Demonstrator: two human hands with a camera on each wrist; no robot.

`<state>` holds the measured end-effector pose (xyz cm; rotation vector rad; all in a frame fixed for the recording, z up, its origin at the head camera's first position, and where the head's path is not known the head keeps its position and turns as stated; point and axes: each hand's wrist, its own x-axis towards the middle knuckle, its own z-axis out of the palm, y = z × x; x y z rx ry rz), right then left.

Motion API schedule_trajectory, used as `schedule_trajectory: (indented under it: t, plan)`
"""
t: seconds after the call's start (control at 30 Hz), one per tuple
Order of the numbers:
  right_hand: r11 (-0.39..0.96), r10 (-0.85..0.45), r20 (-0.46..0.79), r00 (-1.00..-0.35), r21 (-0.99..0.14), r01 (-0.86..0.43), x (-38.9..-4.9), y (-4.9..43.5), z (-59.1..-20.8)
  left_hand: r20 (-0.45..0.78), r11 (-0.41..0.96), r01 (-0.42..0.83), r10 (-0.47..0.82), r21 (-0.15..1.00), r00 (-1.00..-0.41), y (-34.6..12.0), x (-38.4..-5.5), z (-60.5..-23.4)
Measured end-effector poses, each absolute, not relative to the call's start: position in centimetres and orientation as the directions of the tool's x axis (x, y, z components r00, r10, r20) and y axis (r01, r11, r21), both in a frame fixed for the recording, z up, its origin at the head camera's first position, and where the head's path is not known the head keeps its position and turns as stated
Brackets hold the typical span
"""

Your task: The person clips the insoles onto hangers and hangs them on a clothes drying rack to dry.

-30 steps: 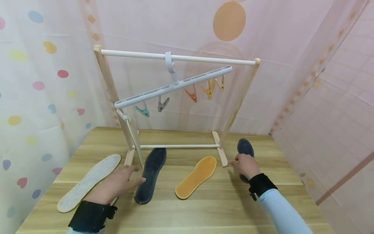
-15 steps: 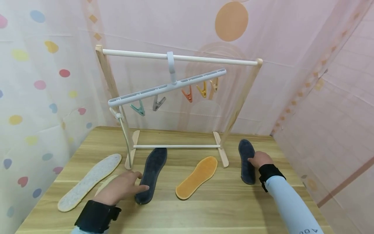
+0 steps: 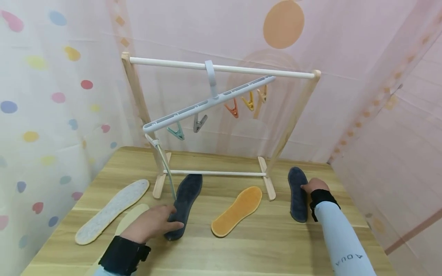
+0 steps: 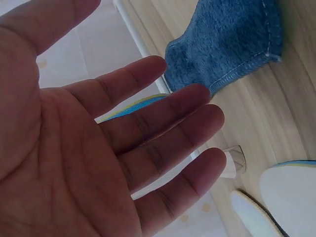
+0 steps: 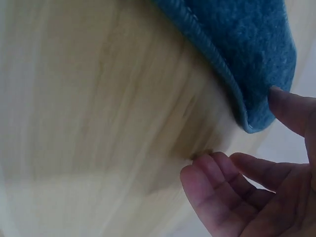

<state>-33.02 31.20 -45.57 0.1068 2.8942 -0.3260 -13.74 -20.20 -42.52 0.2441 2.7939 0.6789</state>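
Note:
A dark blue insole (image 3: 188,193) lies near the rack's left foot. Over its lower part hovers my left hand (image 3: 152,224), and the left wrist view shows the fingers (image 4: 168,111) spread and holding nothing. At the right, a matching dark insole (image 3: 297,191) lies on the table. My right hand (image 3: 315,186) is at that insole's right edge. In the right wrist view the thumb (image 5: 291,111) touches its fuzzy surface near one end, while the other fingers (image 5: 212,187) are loosely bent and apart from it. From the hanger's left end hangs a thin insole (image 3: 168,172), seen edge-on.
A wooden rack with a white top bar (image 3: 262,71) carries a pale clip hanger (image 3: 203,105) with several coloured clips. On the wooden table (image 3: 276,245) lie an orange insole (image 3: 236,211), a grey insole (image 3: 112,212) and a pale yellow insole (image 3: 132,218) partly under my left arm.
My right hand has moved from on top of the right dark insole to its right edge. My left hand has shifted slightly right. The hanger and its hanging insole have swung.

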Motion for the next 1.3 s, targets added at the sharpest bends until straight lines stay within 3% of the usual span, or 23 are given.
schedule_trajectory:
  t: [0.3,0.8,1.3]
  plan:
    - [0.962,0.136,-0.182,-0.974,-0.209,0.173,-32.6,30.7,-45.8,-0.183,0.878,0.141,0.248,0.457,-0.951,-19.8,-14.7,-43.1]
    - [0.955,0.207,-0.289,-0.935,-0.148,0.258,-32.2,30.5,-45.8,-0.174,0.876,0.188,0.291,0.445,-0.941,-19.5,-15.9,-43.6]
    - [0.923,0.281,-0.267,-0.922,-0.187,0.336,-31.5,30.2,-45.8,-0.158,0.858,0.254,0.355,0.446,-0.922,-19.2,-16.9,-43.8]
